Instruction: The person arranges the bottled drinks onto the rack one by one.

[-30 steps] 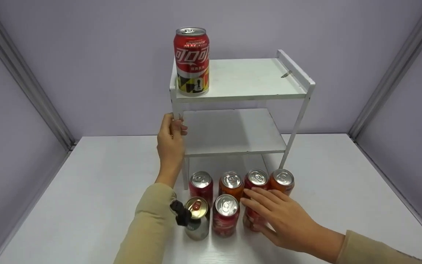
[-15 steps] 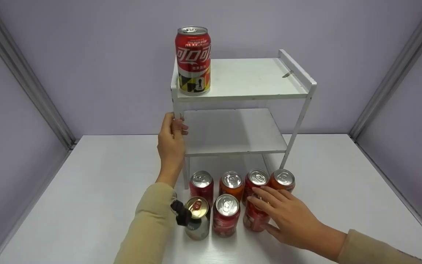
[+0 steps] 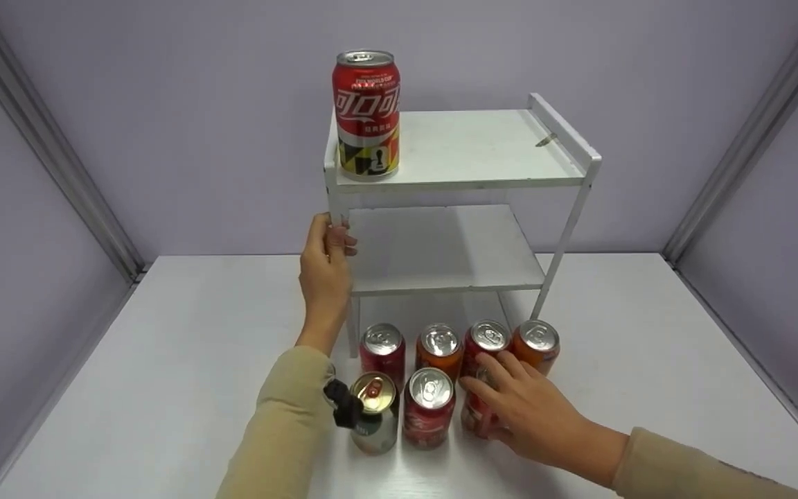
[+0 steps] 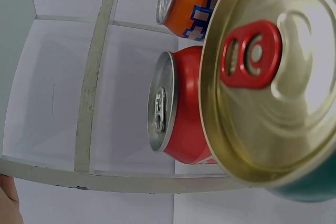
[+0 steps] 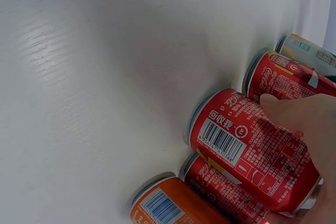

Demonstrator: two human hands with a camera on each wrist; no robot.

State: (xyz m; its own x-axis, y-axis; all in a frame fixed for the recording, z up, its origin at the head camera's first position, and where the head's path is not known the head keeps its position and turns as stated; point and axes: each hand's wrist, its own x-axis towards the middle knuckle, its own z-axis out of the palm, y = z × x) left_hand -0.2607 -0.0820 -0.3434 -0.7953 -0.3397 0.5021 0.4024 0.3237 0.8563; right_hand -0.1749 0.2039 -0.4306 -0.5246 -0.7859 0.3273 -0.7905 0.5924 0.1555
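1. Red can (image 5: 249, 153) upright at right end of front row, held between thumb and fingers of right hand (image 3: 537, 416).
2. Leftward on white surface (image 3: 163, 381): second red can (image 3: 428, 419), then gold-topped can (image 3: 377, 431).
3. Just behind: back row (image 3: 383, 364), red and orange alternating.
4. Farther: left hand (image 3: 324, 274), fingers curled round shelf post (image 3: 334, 199).
5. Above, on top shelf (image 3: 475, 145): Coke can (image 3: 367, 118).

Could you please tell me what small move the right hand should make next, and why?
Probably lift the front-right red can straight up: the right hand curls around it, neighbouring cans stand close, and the left hand holds the shelf.
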